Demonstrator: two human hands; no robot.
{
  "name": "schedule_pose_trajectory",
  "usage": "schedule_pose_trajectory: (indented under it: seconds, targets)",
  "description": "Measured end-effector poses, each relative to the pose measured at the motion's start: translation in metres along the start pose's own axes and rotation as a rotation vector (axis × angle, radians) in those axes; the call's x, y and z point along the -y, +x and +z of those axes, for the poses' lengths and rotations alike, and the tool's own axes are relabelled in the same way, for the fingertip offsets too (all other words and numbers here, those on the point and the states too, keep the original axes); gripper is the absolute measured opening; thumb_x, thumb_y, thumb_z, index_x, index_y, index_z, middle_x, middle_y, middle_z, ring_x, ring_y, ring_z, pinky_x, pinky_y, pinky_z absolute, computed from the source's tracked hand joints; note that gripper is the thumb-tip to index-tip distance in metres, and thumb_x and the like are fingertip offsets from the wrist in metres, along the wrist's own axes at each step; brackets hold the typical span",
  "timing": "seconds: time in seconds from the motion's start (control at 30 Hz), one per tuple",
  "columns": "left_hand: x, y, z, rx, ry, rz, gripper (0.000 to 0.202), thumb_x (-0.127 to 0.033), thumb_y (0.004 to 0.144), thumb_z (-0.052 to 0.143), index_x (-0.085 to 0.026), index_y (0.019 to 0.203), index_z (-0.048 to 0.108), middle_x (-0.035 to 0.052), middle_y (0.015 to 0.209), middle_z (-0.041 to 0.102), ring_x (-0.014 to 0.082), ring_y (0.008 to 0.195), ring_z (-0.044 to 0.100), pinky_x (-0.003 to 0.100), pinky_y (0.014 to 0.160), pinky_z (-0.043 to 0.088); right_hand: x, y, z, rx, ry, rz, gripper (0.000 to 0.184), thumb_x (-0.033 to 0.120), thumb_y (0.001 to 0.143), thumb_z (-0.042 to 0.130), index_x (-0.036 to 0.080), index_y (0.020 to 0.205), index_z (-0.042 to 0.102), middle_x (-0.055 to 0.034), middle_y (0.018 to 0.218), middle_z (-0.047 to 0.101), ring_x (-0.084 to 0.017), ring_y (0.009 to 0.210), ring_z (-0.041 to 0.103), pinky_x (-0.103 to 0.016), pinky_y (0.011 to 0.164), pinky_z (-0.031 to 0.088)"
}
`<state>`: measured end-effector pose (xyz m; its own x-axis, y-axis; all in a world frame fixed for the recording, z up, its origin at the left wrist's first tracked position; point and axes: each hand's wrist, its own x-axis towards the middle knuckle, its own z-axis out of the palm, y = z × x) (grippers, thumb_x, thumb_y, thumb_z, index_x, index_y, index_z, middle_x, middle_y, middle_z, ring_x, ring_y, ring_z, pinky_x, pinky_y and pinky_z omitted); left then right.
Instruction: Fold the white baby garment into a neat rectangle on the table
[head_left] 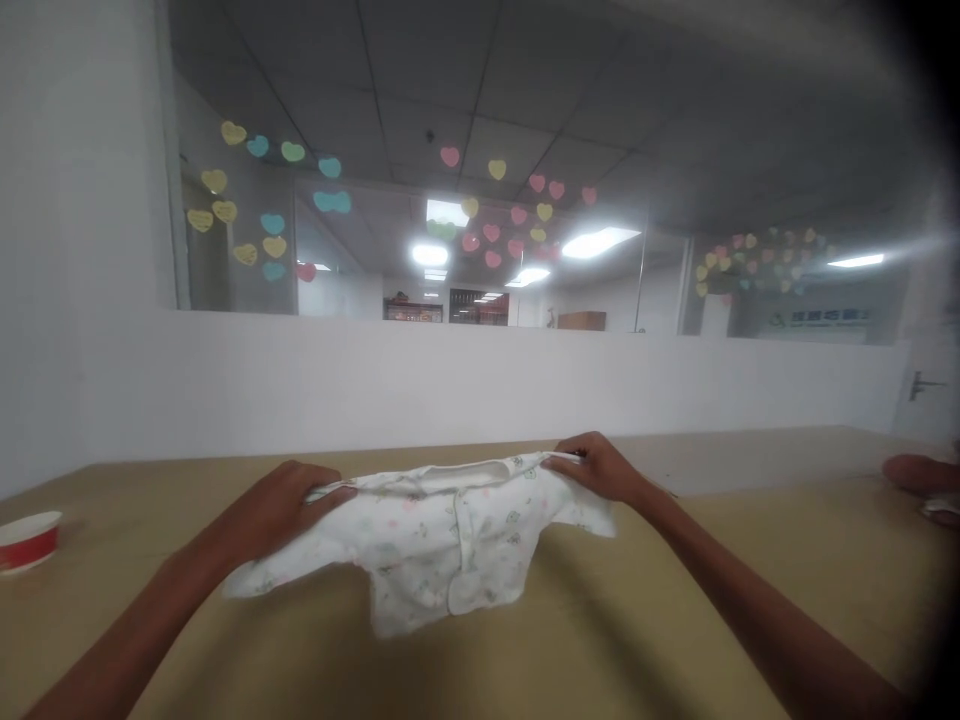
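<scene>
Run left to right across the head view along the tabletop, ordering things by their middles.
Red-and-white tub, left hand, white patterned baby top, right hand, what looks like another person's hand.

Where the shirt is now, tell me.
In the head view, lower centre: the shirt is held over the table between the left hand and right hand.

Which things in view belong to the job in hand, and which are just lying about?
In the job:
small white printed garment
left grip and right grip, both holding it
table beneath

Just about:
red-and-white tub, left edge
heart-shaped stickers on the window
blurred shape, right edge, perhaps another person's hand
</scene>
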<state>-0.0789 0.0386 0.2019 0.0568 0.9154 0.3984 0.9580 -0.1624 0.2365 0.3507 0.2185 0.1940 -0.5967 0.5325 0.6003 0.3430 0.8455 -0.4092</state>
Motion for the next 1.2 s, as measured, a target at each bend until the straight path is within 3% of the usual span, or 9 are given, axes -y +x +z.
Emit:
schedule_pose_trajectory:
  seconds: [0.2, 0.4, 0.5, 0.63, 0.77, 0.83, 1.0, 1.13, 1.2]
  targets:
    - [0.013, 0.037, 0.002, 0.133, -0.049, 0.015, 0.055, -0.063, 0.095, 0.042, -0.015, 0.074, 0.059, 0.0033, 0.08, 0.064, 0.0178, 0.073, 0.054, 0.024, 0.066, 0.034, -0.012, 0.02, -0.004, 0.092, -0.067, 0.037, 0.052, 0.056, 0.092, 0.055, 0.013, 0.063, 0.053, 0.0001, 0.063, 0.048, -0.01, 0.059, 0.037, -0.023, 0.054, 0.028]
    - [-0.005, 0.044, -0.009, -0.064, -0.102, 0.01, 0.054, -0.059, 0.096, 0.041, -0.014, 0.066, 0.047, -0.0006, 0.064, 0.044, 0.0115, 0.062, 0.038, 0.024, 0.06, 0.026, -0.016, 0.03, -0.011, 0.101, -0.164, -0.024, 0.056, 0.059, 0.093, 0.049, 0.014, 0.059, 0.041, 0.0011, 0.058, 0.038, -0.009, 0.057, 0.03, -0.024, 0.053, 0.024]
    - [-0.013, 0.033, -0.019, 0.189, -0.253, 0.003, 0.054, -0.061, 0.091, 0.05, -0.015, 0.064, 0.041, -0.0013, 0.062, 0.033, 0.0097, 0.057, 0.029, 0.024, 0.054, 0.021, -0.007, 0.026, -0.025, 0.268, -0.111, 0.001, 0.055, 0.059, 0.091, 0.053, 0.014, 0.061, 0.045, 0.0007, 0.06, 0.041, -0.009, 0.056, 0.034, -0.023, 0.051, 0.025]
    - [-0.014, 0.024, -0.03, 0.24, -0.184, -0.055, 0.053, -0.059, 0.091, 0.052, -0.016, 0.065, 0.038, -0.0007, 0.064, 0.032, 0.0098, 0.056, 0.029, 0.025, 0.053, 0.02, 0.005, 0.018, -0.033, 0.262, -0.169, 0.099, 0.055, 0.058, 0.092, 0.052, 0.014, 0.061, 0.04, 0.0014, 0.061, 0.037, -0.009, 0.056, 0.03, -0.023, 0.05, 0.023]
    - [-0.02, 0.016, -0.039, 0.507, -0.31, 0.008, 0.041, -0.046, 0.091, 0.057, -0.015, 0.067, 0.045, -0.0001, 0.068, 0.038, 0.0101, 0.059, 0.033, 0.024, 0.054, 0.023, 0.02, 0.002, -0.031, 0.355, -0.105, 0.134, 0.054, 0.06, 0.091, 0.054, 0.015, 0.063, 0.047, 0.0008, 0.061, 0.041, -0.009, 0.055, 0.034, -0.023, 0.05, 0.027]
    - [-0.026, 0.01, -0.037, 0.443, -0.283, -0.007, 0.043, -0.048, 0.091, 0.057, -0.015, 0.066, 0.045, -0.0007, 0.066, 0.039, 0.0096, 0.057, 0.032, 0.023, 0.053, 0.023, 0.025, -0.007, -0.029, 0.26, -0.139, 0.139, 0.054, 0.06, 0.092, 0.052, 0.014, 0.065, 0.051, 0.0, 0.062, 0.045, -0.01, 0.056, 0.036, -0.023, 0.051, 0.027]
    - [-0.038, -0.009, -0.007, -0.166, -0.165, 0.0, 0.053, -0.054, 0.097, 0.042, -0.012, 0.068, 0.051, -0.0015, 0.065, 0.043, 0.0084, 0.062, 0.039, 0.02, 0.059, 0.028, 0.023, -0.024, -0.027, 0.086, -0.166, 0.135, 0.058, 0.064, 0.092, 0.05, 0.015, 0.061, 0.045, -0.0009, 0.059, 0.04, -0.01, 0.055, 0.031, -0.024, 0.049, 0.023]
    - [-0.037, -0.018, 0.009, 0.178, -0.169, 0.151, 0.052, -0.053, 0.099, 0.041, -0.014, 0.064, 0.044, -0.0018, 0.061, 0.042, 0.0092, 0.057, 0.037, 0.023, 0.057, 0.027, 0.016, -0.033, -0.026, 0.073, -0.159, 0.128, 0.058, 0.064, 0.092, 0.052, 0.015, 0.062, 0.048, -0.002, 0.059, 0.042, -0.011, 0.054, 0.032, -0.025, 0.049, 0.025]
    - [-0.034, -0.017, 0.007, 0.086, -0.205, 0.074, 0.052, -0.055, 0.098, 0.042, -0.014, 0.067, 0.049, -0.0009, 0.064, 0.046, 0.0107, 0.06, 0.04, 0.023, 0.058, 0.029, 0.015, -0.037, -0.023, 0.089, -0.178, 0.103, 0.057, 0.061, 0.093, 0.051, 0.015, 0.06, 0.045, -0.0017, 0.059, 0.04, -0.011, 0.054, 0.031, -0.025, 0.05, 0.024]
